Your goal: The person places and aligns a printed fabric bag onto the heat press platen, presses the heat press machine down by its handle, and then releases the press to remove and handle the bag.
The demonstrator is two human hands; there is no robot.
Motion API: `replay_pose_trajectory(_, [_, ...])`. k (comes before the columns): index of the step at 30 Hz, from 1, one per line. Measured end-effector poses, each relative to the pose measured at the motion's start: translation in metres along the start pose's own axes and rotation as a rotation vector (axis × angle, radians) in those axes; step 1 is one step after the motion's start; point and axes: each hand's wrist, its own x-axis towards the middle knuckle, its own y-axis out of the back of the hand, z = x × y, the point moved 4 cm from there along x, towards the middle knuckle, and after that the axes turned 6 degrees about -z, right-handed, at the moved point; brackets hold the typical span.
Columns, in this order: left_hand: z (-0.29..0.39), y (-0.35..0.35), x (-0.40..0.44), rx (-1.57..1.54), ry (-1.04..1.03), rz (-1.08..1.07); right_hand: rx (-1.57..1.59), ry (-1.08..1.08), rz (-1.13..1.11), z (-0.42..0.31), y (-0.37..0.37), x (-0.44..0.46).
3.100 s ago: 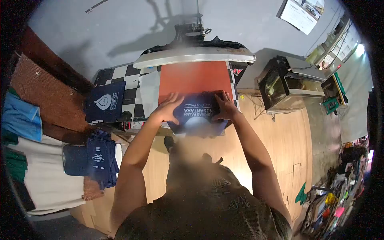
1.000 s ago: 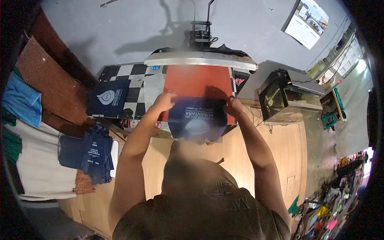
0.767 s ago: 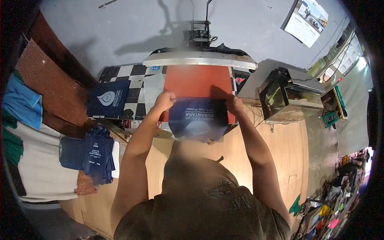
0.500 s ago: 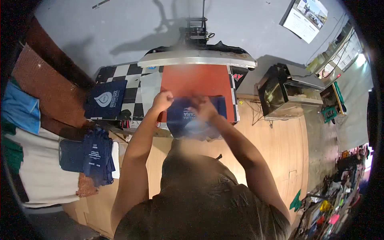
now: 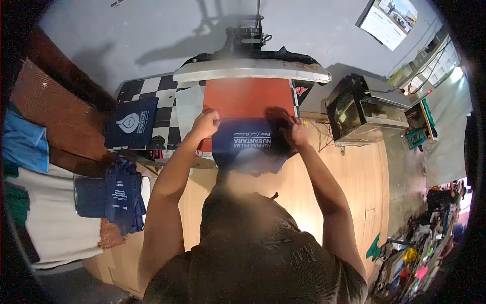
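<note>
A dark blue cloth [image 5: 248, 133] with white lettering lies over the front of the red pad [image 5: 248, 96] of a heat press. Its lower part hangs off toward my body, blurred by a smear on the lens. My left hand [image 5: 205, 125] is closed at the cloth's left upper edge, thumb against fingers. At the right upper corner, my right hand [image 5: 295, 133] pinches the cloth's edge, its fingertips partly in shadow. Behind the pad sits the raised metal plate [image 5: 253, 72] of the press.
Another printed dark blue cloth [image 5: 132, 123] lies on the checkered surface [image 5: 164, 101] to the left. Nearer, several folded dark blue cloths [image 5: 123, 195] are stacked. An open-fronted metal box [image 5: 367, 114] stands at right. A calendar [image 5: 387, 23] hangs on the wall.
My right hand has moved from the middle of the cloth to its right edge, uncovering the lettering. My left hand stays at the left edge. The cloth's upper part looks flatter.
</note>
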Motion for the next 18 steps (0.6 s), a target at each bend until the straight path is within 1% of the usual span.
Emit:
replay_pose_trajectory(1, [0.000, -0.001, 0.001, -0.003, 0.072, -0.079, 0.009, -0.033, -0.010, -0.003, 0.008, 0.003])
replay_pose_trajectory(2, [0.000, 0.000, 0.002, -0.004, 0.143, -0.156, 0.088, 0.008, 0.052, 0.008, 0.000, 0.008])
replay_pose_trajectory(3, [-0.003, 0.002, 0.005, -0.001, 0.147, -0.155, 0.092, 0.011, 0.052, 0.026, -0.015, 0.016])
replay_pose_trajectory(5, [-0.005, 0.005, 0.012, 0.011, 0.077, -0.119, 0.188, -0.238, 0.013, 0.062, -0.039, 0.025])
replay_pose_trajectory(6, [-0.005, 0.009, 0.015, -0.029, 0.052, -0.065, 0.175, -0.031, 0.210, 0.045, -0.019, 0.027])
replay_pose_trajectory(7, [-0.003, 0.013, 0.018, -0.026, 0.053, -0.063, 0.177, -0.028, 0.211, 0.033, -0.006, 0.033])
replay_pose_trajectory(9, [0.014, 0.031, 0.019, 0.062, -0.041, 0.187, 0.228, -0.142, 0.170, 0.017, 0.013, 0.049])
replay_pose_trajectory(10, [0.027, 0.034, 0.015, 0.086, -0.073, 0.345, 0.228, -0.146, 0.170, 0.018, 0.009, 0.053])
replay_pose_trajectory(11, [0.040, 0.030, 0.012, 0.085, -0.074, 0.340, 0.181, -0.135, 0.164, 0.018, 0.004, 0.056])
replay_pose_trajectory(13, [0.065, 0.027, 0.001, 0.115, -0.071, 0.500, 0.133, -0.122, 0.164, 0.024, -0.008, 0.057])
replay_pose_trajectory(14, [0.068, 0.012, -0.001, 0.074, -0.128, 0.474, 0.122, -0.148, 0.141, 0.027, -0.015, 0.056])
replay_pose_trajectory(15, [0.093, 0.012, -0.012, 0.096, -0.185, 0.399, 0.112, -0.174, 0.116, 0.029, -0.020, 0.055])
replay_pose_trajectory(16, [0.090, -0.010, -0.013, -0.067, -0.267, 0.243, 0.100, -0.263, 0.137, 0.026, -0.020, 0.052])
replay_pose_trajectory(17, [0.093, -0.035, -0.020, -0.178, -0.374, 0.137, 0.101, -0.262, 0.135, 0.023, -0.019, 0.053])
replay_pose_trajectory(18, [0.108, -0.050, -0.035, -0.226, -0.381, -0.021, 0.106, -0.276, 0.126, 0.025, -0.024, 0.054])
